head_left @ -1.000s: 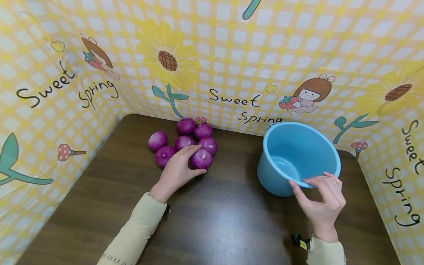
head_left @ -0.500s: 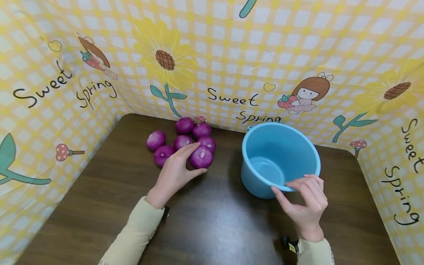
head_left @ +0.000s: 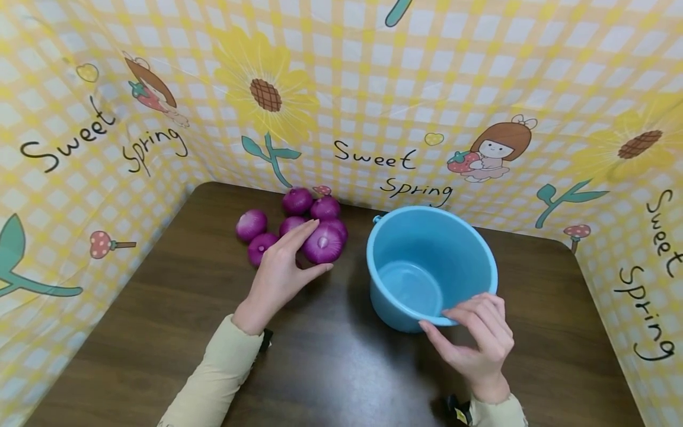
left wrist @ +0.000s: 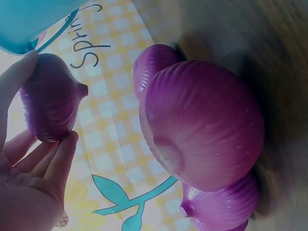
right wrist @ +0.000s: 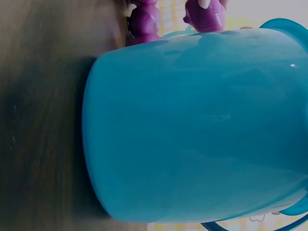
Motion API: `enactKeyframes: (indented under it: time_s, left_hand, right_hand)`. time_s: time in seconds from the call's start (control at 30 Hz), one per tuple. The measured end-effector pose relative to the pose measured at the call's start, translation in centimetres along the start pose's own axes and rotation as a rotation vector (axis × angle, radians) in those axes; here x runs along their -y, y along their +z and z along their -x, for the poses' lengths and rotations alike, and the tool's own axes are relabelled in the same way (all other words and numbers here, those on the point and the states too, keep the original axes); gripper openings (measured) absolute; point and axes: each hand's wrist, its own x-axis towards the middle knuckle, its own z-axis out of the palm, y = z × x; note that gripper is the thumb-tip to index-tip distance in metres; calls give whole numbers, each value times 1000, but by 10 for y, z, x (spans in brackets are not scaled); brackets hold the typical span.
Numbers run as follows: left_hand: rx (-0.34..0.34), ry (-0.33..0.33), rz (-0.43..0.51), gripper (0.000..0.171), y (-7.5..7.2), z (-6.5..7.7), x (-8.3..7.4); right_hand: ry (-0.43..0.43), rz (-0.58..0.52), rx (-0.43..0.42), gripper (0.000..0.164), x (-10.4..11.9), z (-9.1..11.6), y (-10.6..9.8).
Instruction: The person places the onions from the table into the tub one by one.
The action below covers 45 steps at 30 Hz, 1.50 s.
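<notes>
My left hand [head_left: 280,276] grips a purple onion [head_left: 323,243] between thumb and fingers. In the left wrist view this onion [left wrist: 50,98] is raised off the table, its pointed tip facing the other onions. My right hand [head_left: 477,344] pinches the near rim of a blue bucket [head_left: 386,305], thumb outside and fingers over the edge. The bucket stands upright just right of the held onion, with nothing inside on the part of its floor that shows. Its outer wall [right wrist: 192,130] fills most of the right wrist view.
Several more purple onions lie grouped behind and left of my left hand, among them one at the far left [head_left: 252,225] and one at the back [head_left: 297,201]. A yellow checked cloth [head_left: 363,89] hangs behind and beside the brown table [head_left: 160,332].
The bucket, held at its rim by my right hand, has slid left toward the onions and a little nearer. My left hand has lifted its onion slightly.
</notes>
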Motion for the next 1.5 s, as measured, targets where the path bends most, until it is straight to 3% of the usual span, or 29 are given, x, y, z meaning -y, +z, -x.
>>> enactKeyframes:
  time_s: [0.47, 0.67, 0.87, 1.07, 1.2, 1.5]
  left_hand:
    - [-63, 24, 18, 83, -3, -3, -2]
    - [-98, 36, 26, 83, -3, -3, -3]
    - [-103, 40, 40, 83, -5, -3, -5]
    - [-109, 44, 56, 83, -5, -3, -8]
    - [-111, 46, 60, 82, -5, -4, -8]
    - [-137, 71, 70, 84, -6, -5, -9]
  right_hand:
    - [-34, -81, 40, 47, 14, 2, -1]
    - [-36, -51, 47, 52, 14, 0, -1]
    - [41, 50, 106, 61, 8, -7, -7]
    - [108, 83, 184, 71, -3, -6, -16]
    - [109, 71, 166, 75, -10, -3, -16]
    - [93, 45, 29, 75, -12, 1, -5]
